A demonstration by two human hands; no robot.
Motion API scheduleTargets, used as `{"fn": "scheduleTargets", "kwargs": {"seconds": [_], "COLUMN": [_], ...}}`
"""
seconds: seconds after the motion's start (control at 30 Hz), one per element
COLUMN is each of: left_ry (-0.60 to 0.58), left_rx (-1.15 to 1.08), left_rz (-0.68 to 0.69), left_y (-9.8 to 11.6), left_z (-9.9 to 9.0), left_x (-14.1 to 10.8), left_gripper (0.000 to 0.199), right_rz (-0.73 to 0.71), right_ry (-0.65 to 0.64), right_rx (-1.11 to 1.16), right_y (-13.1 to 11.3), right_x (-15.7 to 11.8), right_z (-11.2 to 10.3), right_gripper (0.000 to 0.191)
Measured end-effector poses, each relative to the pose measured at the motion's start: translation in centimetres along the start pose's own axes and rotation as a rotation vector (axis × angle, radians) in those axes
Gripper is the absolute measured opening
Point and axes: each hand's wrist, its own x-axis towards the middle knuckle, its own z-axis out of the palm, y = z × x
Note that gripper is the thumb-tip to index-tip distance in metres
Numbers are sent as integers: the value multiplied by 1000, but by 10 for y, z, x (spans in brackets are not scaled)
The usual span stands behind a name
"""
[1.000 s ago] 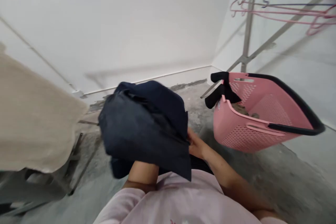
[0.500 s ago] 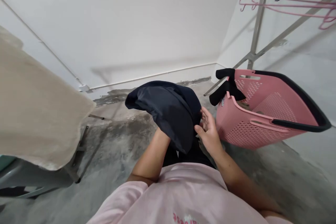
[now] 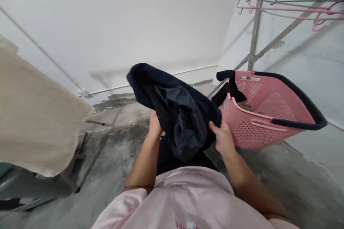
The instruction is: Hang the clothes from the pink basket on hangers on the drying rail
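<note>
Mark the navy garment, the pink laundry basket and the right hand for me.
Navy garment [image 3: 178,111]: head view, on the crumpled fabric at its middle.
Pink laundry basket [image 3: 249,136]: head view, on its perforated near wall.
Right hand [image 3: 224,137]: head view, on the back of the hand.

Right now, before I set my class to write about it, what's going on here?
A person is handling a dark garment with both hands in front of their body. The right hand pinches its edge between thumb and fingers; the left hand is at its other side, fingers hidden by the cloth. A pink basket is to the right, with black cloth over its rim. Hangers are above it.
</note>
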Motion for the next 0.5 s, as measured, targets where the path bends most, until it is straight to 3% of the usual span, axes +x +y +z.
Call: {"fn": "scheduleTargets", "kwargs": {"seconds": [0.1,0.3,0.4,0.5], "left_ry": [58,141,86,-60], "left_rx": [-89,-30,98,414], "left_rz": [63,219,214,176], "left_y": [8,13,11,8], "left_z": [-24,-56,-61,-63], "left_x": [14,22,17,13], "left_gripper": [25,35,34,26], "right_rz": [-5,175,199,164], "right_ry": [160,212,208,189], "right_rx": [241,440,465,465], "right_y": [-6,-9,-7,-5], "right_x": [12,24,22,19], "right_z": [-13,-22,-16,-13], "right_gripper": [37,18,22,24]}}
